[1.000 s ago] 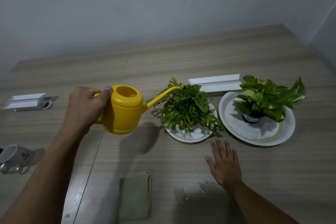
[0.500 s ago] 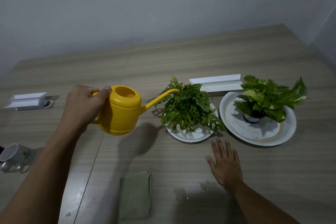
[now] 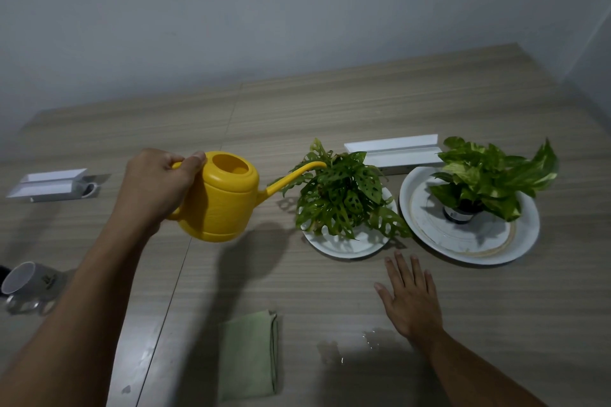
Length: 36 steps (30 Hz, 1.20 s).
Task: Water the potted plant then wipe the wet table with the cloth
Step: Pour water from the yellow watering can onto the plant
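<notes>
**Head cam: pour step, get the spout to the soil, not the leaves**

Left hand (image 3: 155, 188) grips the handle of the yellow watering can (image 3: 224, 205), thumb on top. The can is off the table (image 3: 330, 102), w/ the spout tip at the 10 o'clock edge of the holey-leaf plant (image 3: 344, 198) on its small plate (image 3: 344, 246). No stream shows, so can't tell if water's running.

Right hand (image 3: 410, 301) lies flat on the table, fingers straight, holding nothing, at 5 o'clock of that plate. The folded cloth (image 3: 248, 357) sits at 6 o'clock of the can, w/ a wet patch (image 3: 350, 347) at the cloth's 3 o'clock.

How to do it well, imo:
- The pot's hidden under foliage, so bring the spout further in and lower before tipping.
- Tip slowly. The plate looks shallow and prob won't hold much overflow.
- The right hand could part the leaves.
- Don't swing toward the second plant (image 3: 489, 178) at 3 o'clock.
</notes>
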Each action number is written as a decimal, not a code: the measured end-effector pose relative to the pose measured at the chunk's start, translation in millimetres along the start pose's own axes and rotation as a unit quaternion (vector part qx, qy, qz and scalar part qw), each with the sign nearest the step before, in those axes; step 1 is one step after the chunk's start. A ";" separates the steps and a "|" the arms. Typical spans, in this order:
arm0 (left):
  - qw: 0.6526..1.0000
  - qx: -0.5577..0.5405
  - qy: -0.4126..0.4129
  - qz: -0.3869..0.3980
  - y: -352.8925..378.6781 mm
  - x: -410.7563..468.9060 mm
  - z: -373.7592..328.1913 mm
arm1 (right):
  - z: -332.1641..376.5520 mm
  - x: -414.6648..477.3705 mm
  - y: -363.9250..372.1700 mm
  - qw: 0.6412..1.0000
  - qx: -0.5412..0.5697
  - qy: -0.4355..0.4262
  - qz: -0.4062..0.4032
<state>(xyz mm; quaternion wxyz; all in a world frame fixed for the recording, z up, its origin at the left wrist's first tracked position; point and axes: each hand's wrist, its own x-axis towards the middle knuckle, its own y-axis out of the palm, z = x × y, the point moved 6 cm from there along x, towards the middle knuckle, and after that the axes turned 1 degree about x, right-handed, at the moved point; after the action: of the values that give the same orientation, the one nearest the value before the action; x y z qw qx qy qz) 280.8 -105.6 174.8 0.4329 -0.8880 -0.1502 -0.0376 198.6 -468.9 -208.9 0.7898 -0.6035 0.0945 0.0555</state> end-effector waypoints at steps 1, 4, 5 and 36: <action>1.000 0.001 -0.001 0.000 0.0 0.1 -0.5 | -0.1 0.1 0.4 1.000 0.000 0.000 0.001; 1.000 0.003 0.005 -0.001 0.2 -1.1 -2.8 | -0.6 0.5 0.5 1.000 -0.001 0.002 -0.001; 1.000 0.000 0.007 -0.002 0.4 -1.4 -3.2 | -0.4 0.6 0.3 1.000 -0.004 0.002 0.000; 1.000 0.000 0.011 0.011 4.4 -4.1 -15.0 | 1.1 -0.2 -2.9 1.000 -0.007 0.002 0.004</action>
<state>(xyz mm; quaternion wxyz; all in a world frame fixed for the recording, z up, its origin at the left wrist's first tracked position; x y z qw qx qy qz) 279.2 -120.7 180.0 0.4346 -0.8893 -0.1360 -0.0427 199.1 -468.6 -205.8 0.7850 -0.6090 0.0979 0.0579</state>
